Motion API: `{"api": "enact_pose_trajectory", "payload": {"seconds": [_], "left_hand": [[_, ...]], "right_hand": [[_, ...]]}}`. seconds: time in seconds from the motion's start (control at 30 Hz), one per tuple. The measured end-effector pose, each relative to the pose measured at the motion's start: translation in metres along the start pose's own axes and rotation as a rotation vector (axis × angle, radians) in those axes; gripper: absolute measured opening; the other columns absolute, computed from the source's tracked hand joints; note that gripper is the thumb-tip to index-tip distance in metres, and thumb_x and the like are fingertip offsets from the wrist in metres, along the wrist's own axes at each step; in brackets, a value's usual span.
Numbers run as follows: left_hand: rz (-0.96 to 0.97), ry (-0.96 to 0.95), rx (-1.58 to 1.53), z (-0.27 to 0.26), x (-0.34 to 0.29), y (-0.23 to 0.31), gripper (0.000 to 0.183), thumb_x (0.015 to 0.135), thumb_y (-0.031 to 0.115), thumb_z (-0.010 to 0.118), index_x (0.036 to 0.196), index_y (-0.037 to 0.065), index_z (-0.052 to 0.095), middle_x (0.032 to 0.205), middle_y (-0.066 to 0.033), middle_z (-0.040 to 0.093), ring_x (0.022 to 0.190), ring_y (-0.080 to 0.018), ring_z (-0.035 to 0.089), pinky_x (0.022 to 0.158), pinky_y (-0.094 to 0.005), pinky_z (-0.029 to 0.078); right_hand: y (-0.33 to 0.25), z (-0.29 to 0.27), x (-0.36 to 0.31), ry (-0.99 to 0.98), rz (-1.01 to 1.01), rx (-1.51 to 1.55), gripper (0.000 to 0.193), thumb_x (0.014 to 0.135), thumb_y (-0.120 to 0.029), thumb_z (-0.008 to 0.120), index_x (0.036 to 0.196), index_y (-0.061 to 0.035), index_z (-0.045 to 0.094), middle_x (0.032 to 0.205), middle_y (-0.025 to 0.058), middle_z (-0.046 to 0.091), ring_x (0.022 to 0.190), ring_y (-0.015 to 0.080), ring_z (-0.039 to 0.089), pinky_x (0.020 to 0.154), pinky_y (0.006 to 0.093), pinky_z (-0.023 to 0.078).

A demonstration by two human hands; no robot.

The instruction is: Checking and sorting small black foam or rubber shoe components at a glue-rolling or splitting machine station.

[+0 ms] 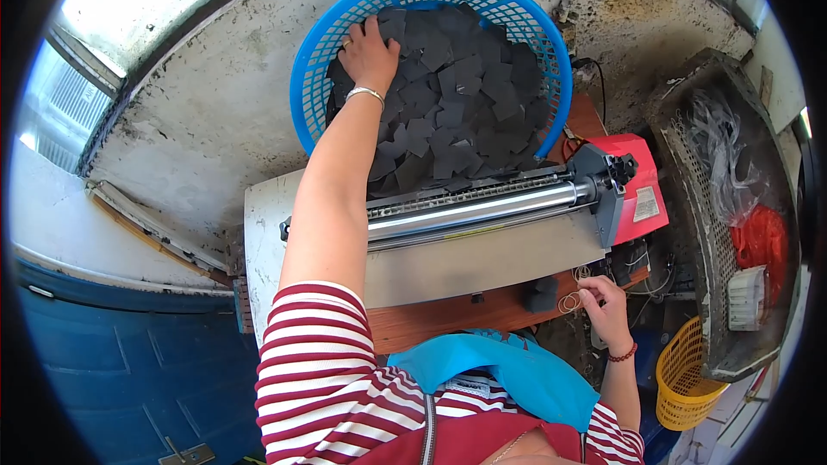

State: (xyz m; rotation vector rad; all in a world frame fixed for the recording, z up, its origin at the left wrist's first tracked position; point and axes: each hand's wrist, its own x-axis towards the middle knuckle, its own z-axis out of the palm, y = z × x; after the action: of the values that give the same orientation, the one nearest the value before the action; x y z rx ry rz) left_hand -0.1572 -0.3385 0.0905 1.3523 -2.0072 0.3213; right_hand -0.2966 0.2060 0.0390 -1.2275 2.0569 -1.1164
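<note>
My left hand [369, 53] reaches into a blue plastic basket [302, 95] at the far side of the bench. Its fingers are apart and rest against a heap of thin black square pieces [444, 90], near the basket's left wall; the fingertips are partly hidden. My right hand [606, 308] is low on the right, by the wooden table edge. Thumb and finger pinch thin tan rubber bands [568, 302], which dangle to the left. Just left of them sits a small black stack of pieces [541, 294].
A roller machine [482, 213] with a red end housing [633, 189] stands between me and the basket. On the right are a dark crate [711, 293] with plastic bags, a red bag [760, 245] and a yellow basket [685, 409]. A blue door [112, 362] stands left.
</note>
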Motion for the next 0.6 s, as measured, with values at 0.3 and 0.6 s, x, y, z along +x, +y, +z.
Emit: {"api": "enact_pose_trajectory", "payload": {"seconds": [0.3, 0.6], "left_hand": [[0.032, -0.245, 0.07, 0.001, -0.002, 0.026, 0.08, 0.078, 0.046, 0.064, 0.146, 0.018, 0.034, 0.146, -0.0139, 0.034, 0.128, -0.0395, 0.039, 0.099, -0.0579, 0.031], [0.365, -0.02, -0.014, -0.018, -0.011, 0.001, 0.076, 0.073, 0.039, 0.07, 0.141, 0.021, 0.041, 0.138, -0.0131, 0.04, 0.125, -0.0357, 0.042, 0.1, -0.0541, 0.031]], "right_hand": [[0.011, 0.022, -0.007, -0.05, 0.0, 0.063, 0.016, 0.084, -0.007, 0.064, 0.098, 0.0021, 0.064, 0.09, 0.0103, 0.064, 0.076, 0.0178, 0.063, 0.068, 0.0275, 0.05], [0.035, 0.023, -0.021, -0.007, 0.093, 0.112, 0.017, 0.085, -0.008, 0.063, 0.098, 0.0019, 0.065, 0.088, 0.0096, 0.065, 0.074, 0.0165, 0.063, 0.068, 0.0271, 0.05]]}}
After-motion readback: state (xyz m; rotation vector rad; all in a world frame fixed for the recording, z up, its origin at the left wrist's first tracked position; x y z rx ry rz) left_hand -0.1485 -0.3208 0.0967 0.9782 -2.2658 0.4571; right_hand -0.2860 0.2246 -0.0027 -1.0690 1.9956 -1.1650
